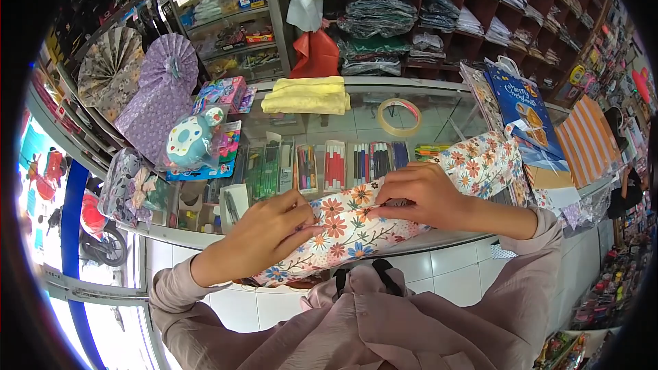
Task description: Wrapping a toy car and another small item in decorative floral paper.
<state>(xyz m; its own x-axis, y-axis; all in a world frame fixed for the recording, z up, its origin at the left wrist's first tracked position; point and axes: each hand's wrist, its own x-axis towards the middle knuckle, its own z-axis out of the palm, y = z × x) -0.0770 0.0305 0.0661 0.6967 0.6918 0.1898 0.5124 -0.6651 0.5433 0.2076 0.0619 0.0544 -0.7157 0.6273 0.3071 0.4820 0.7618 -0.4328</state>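
A long piece of white floral wrapping paper [354, 216] runs slantwise over the near edge of the glass counter, its near left end hanging past the edge. My left hand [272, 231] pinches its upper edge left of the middle, thumb against curled fingers. To the right, my right hand [421, 198] grips the same edge between thumb and fingers. At the paper's far right end its material is gathered near a small pale tie or bow. Whether something is wrapped inside is hidden.
On the glass counter lie a folded yellow cloth [306, 95], a roll of clear tape [399, 117], a packaged blue toy [187, 141], a purple fan-topped wrapped gift [154, 97] and blue gift bags [529, 113]. Pens [335, 164] show under the glass.
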